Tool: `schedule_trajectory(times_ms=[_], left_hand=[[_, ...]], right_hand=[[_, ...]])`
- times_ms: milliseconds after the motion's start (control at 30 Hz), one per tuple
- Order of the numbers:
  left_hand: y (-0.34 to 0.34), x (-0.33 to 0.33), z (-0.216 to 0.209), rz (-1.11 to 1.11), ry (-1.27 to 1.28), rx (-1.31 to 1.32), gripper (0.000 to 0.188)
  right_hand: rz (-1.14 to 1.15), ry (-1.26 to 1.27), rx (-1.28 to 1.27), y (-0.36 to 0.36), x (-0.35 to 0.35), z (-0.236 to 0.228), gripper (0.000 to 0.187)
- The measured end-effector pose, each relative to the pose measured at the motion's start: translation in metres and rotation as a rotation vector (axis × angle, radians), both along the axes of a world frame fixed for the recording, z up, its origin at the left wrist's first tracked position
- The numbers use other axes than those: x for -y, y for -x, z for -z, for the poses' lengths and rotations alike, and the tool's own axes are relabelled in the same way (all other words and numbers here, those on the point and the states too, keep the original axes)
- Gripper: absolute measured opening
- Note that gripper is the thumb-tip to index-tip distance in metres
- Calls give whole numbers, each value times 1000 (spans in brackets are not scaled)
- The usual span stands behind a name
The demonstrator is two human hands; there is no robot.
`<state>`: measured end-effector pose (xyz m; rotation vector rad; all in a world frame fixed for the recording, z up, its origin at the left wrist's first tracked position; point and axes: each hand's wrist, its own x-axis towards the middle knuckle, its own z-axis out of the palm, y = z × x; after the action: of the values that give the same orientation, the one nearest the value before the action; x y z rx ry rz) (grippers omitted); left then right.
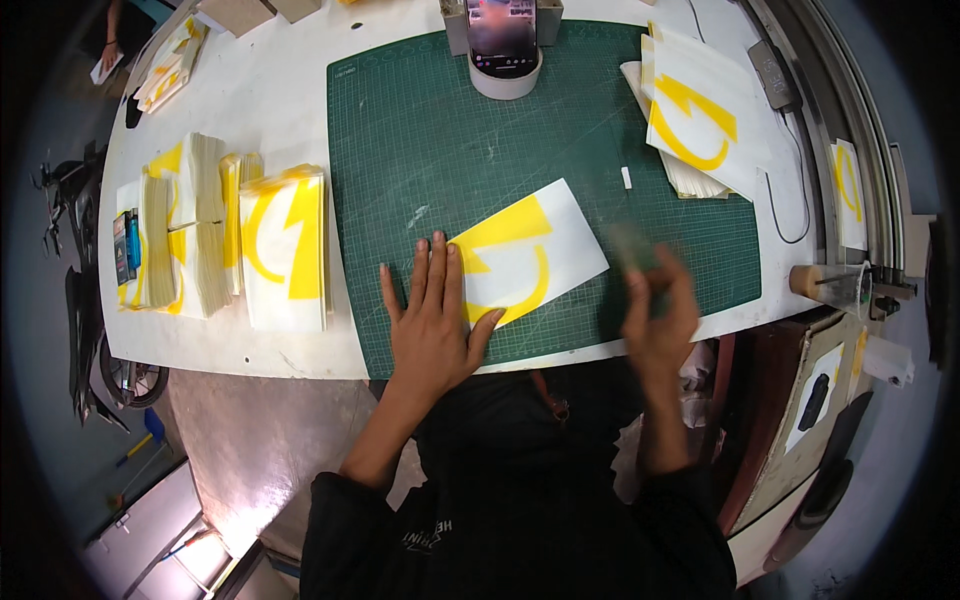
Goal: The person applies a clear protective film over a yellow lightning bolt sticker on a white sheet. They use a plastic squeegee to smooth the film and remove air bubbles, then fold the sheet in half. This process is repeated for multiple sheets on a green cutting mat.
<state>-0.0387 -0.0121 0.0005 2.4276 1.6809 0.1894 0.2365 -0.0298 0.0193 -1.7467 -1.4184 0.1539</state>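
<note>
A white sheet [580, 230] with yellow printed shapes, apparently folded, lies tilted on a green cutting mat [450, 110]. My left hand [432, 315] rests flat with its fingers stretched, its thumb and fingertips on the sheet's left end and the mat. Just right of the sheet, my right hand [660, 310] is raised over the mat with its fingers bent. It is blurred by motion, and a faint smear at its fingertips cannot be made out. A small white piece [627, 178] lies on the mat above the right hand.
Stacks of folded yellow-and-white sheets [285, 250] stand on the table's left. More printed sheets [700, 110] are piled at the mat's upper right. A phone [502, 38] leans at the back by a roll of tape [506, 82]. A clear cup [843, 286] sits at the right edge.
</note>
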Motion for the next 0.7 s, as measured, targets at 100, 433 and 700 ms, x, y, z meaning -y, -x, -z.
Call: schedule_trajectory(times_ms=[100,433,700], left_hand=[[0,-3,-7,17,55,31,95],[0,-3,-7,11,28,-2,99],[-1,-3,-5,35,28,21,98]], right_hand=[[-318,-17,231,50,23,7,39],[-164,-23,550,27,5,32,38],[-343,14,303,50,20,19,37]])
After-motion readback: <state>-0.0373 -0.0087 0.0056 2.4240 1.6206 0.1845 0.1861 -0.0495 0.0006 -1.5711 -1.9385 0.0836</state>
